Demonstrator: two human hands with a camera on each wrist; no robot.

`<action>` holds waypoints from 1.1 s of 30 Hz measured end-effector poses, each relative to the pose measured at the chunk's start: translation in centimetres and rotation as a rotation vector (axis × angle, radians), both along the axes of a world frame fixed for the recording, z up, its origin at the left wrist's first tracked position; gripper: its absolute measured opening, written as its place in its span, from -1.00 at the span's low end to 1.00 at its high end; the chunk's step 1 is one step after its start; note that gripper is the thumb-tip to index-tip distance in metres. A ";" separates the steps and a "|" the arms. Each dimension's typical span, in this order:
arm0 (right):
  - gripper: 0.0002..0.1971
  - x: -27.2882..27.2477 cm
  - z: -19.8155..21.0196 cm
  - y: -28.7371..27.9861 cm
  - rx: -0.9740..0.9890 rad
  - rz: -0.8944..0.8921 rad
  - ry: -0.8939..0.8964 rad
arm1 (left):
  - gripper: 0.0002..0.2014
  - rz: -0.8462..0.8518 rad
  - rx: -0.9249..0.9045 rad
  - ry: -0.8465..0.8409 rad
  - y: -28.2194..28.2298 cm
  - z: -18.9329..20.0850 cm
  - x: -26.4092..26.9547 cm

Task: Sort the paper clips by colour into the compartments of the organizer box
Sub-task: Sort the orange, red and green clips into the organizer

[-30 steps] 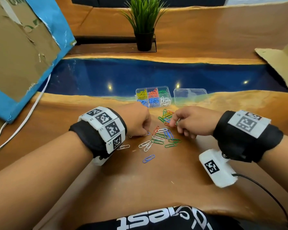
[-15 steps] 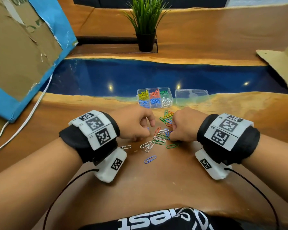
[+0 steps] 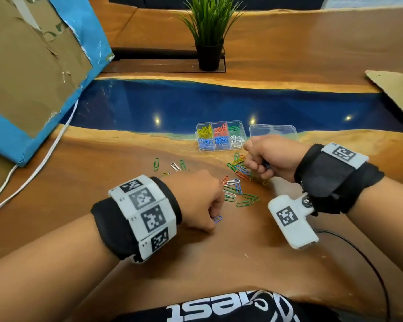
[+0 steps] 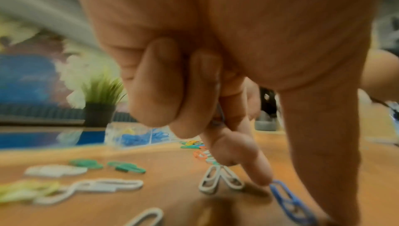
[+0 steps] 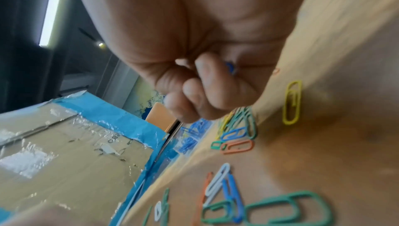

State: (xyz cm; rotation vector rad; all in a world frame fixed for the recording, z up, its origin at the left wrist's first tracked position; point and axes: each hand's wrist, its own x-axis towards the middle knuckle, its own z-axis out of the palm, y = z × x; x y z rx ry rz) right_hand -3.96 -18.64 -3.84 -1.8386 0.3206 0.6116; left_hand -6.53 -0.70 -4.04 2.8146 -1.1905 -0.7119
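Note:
The clear organizer box point(image 3: 220, 148) stands at the middle of the table with yellow, red, green, blue and white clips in separate compartments. Loose paper clips point(image 3: 237, 189) of mixed colours lie in front of it. My left hand point(image 3: 209, 214) reaches down at the pile's near edge. Its index fingertip point(image 4: 263, 178) and thumb pinch a lone blue clip point(image 4: 289, 200) on the wood, and something blue shows inside its curled fingers. My right hand point(image 3: 258, 168) is a fist above the pile's far right, gripping a blue clip point(image 5: 231, 66).
A clear lid point(image 3: 272, 131) lies right of the box. More clips point(image 3: 170, 166) are scattered to the left. A potted plant point(image 3: 208, 54) stands at the back, a taped cardboard box point(image 3: 33, 77) and white cable point(image 3: 33, 173) on the left, and cardboard point(image 3: 398, 89) at the far right.
My left hand has come nearer to me, onto the lone blue clip. My right hand has risen off the pile toward the box, still closed.

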 end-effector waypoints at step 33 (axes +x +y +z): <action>-0.53 6.2 3.2 5.4 -0.757 0.464 -0.408 | -0.71 0.059 -0.151 0.110 1.5 -0.3 0.2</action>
